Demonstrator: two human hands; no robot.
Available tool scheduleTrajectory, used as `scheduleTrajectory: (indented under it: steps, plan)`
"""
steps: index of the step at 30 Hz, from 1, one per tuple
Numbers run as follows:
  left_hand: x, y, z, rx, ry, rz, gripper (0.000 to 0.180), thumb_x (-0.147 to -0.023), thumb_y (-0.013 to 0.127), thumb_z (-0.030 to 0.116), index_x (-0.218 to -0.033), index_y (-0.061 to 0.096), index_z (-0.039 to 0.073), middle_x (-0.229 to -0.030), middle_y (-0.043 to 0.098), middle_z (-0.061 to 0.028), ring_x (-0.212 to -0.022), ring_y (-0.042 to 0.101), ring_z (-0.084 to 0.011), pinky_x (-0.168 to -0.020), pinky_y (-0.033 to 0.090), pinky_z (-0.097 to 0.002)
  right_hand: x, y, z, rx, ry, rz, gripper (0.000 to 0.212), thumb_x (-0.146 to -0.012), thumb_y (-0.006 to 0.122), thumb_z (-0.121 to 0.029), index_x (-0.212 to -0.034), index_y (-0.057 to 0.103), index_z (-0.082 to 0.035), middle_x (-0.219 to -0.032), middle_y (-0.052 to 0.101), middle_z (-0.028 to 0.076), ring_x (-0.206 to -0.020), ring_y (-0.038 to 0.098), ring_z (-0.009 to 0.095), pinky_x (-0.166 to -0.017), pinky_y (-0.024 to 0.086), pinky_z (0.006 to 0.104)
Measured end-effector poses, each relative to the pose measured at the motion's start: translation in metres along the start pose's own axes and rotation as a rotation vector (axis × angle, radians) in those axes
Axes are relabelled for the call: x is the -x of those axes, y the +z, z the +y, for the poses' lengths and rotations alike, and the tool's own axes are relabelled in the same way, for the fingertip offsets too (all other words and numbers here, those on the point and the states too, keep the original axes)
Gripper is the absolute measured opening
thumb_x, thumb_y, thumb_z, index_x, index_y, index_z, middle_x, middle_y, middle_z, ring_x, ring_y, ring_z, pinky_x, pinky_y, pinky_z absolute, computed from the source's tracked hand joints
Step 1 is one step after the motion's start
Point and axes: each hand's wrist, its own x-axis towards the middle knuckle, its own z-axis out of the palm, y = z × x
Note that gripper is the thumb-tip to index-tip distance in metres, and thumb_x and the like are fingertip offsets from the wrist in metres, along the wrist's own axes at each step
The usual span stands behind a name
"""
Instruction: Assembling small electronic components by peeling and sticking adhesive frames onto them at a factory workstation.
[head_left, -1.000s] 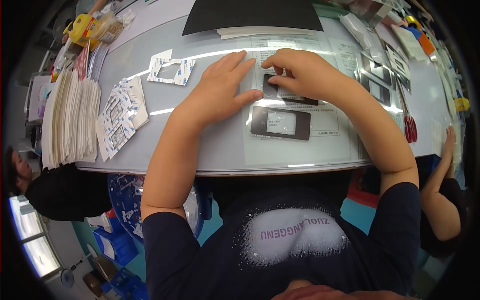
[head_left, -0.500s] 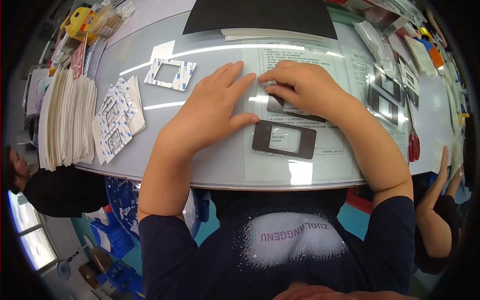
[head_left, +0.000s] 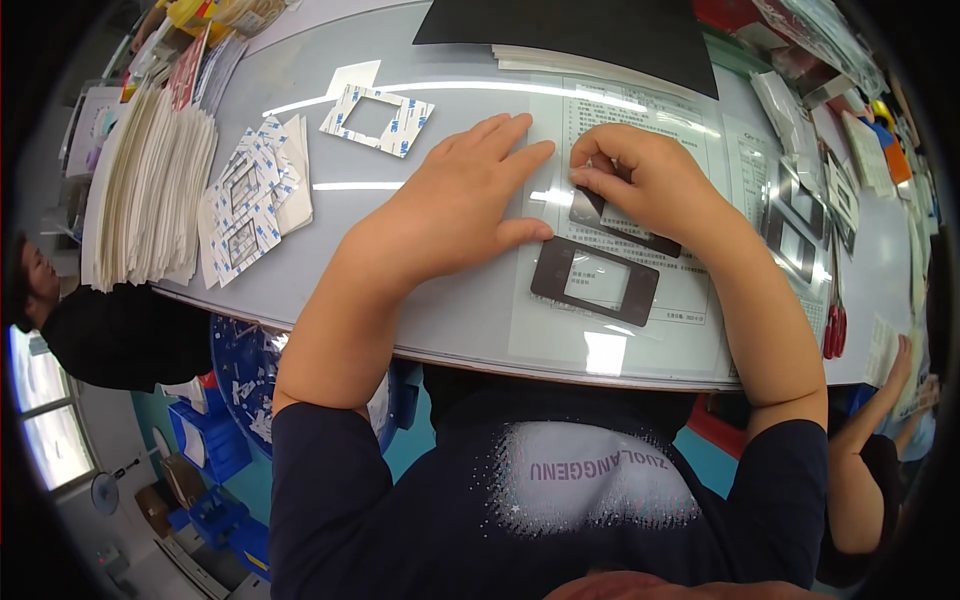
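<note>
My left hand [head_left: 470, 200] lies on the glassy tabletop with its fingers stretched and apart. Its thumb tip rests at the upper left corner of a dark rectangular panel [head_left: 641, 296] with a window cut in it. Beyond that panel is a second dark windowed panel [head_left: 586, 208], partly covered by my right hand [head_left: 655, 180]. The right thumb and fingers are pinched together over this panel's left end. Whatever is between those fingertips is hidden. A printed sheet [head_left: 690, 290] lies beneath both panels.
Left of my hands are a white adhesive frame [head_left: 404, 128], a pile of similar frames [head_left: 262, 205] and a tall paper stack [head_left: 150, 200]. A black board [head_left: 570, 35] covers papers at the back. On the right are more dark panels [head_left: 792, 245] and red-handled scissors [head_left: 835, 330]. People sit on both sides.
The whole view has shifted and turned a little. My right fingers have curled in and closed toward the thumb. The left hand stays spread by the nearer panel.
</note>
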Motion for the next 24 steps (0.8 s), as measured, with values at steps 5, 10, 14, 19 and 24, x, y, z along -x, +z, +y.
scheduleTrajectory:
  steps: [5,10,14,19,24]
  plan:
    - [0.000,-0.002,0.002,-0.012,-0.008,-0.001,0.071,-0.086,0.077,0.036,-0.146,0.051,0.007,-0.154,0.043,-0.0238,-0.143,0.040,-0.0431,-0.116,0.035,-0.0469,0.002,0.007,0.006,-0.015,-0.127,0.119,0.025,-0.091,0.073,-0.013,-0.116,0.070,-0.012,-0.080,0.062,0.004,-0.071,0.058,0.015,-0.066,0.049,0.0294]
    - [-0.001,-0.001,0.001,-0.013,-0.005,-0.003,0.072,-0.086,0.077,0.036,-0.146,0.050,0.007,-0.154,0.043,-0.0239,-0.143,0.039,-0.0431,-0.116,0.035,-0.0470,0.002,0.005,0.005,-0.033,-0.117,0.114,0.025,-0.091,0.073,-0.013,-0.116,0.070,-0.012,-0.081,0.063,0.004,-0.072,0.059,0.015,-0.067,0.050,0.0294]
    - [0.000,-0.001,0.000,-0.006,-0.004,-0.004,0.072,-0.086,0.077,0.036,-0.146,0.050,0.007,-0.154,0.043,-0.0236,-0.143,0.039,-0.0429,-0.116,0.035,-0.0472,0.001,0.002,-0.003,-0.004,-0.101,0.079,0.020,-0.091,0.073,-0.013,-0.111,0.070,-0.011,-0.079,0.061,0.004,-0.069,0.058,0.017,-0.065,0.048,0.0308]
    - [-0.001,-0.001,0.001,-0.014,-0.007,-0.007,0.072,-0.086,0.077,0.035,-0.146,0.050,0.006,-0.154,0.043,-0.0231,-0.143,0.040,-0.0425,-0.116,0.036,-0.0467,0.001,0.007,0.004,0.011,-0.168,0.148,0.020,-0.092,0.072,-0.014,-0.110,0.067,-0.011,-0.075,0.058,0.005,-0.066,0.055,0.018,-0.062,0.046,0.0323]
    - [-0.001,-0.001,0.000,-0.019,-0.003,-0.005,0.073,-0.086,0.077,0.035,-0.147,0.049,0.006,-0.154,0.043,-0.0226,-0.143,0.040,-0.0420,-0.116,0.036,-0.0462,0.000,0.004,-0.001,-0.019,-0.115,0.108,0.019,-0.092,0.072,-0.016,-0.109,0.066,-0.011,-0.072,0.056,0.004,-0.064,0.051,0.018,-0.060,0.044,0.0331]
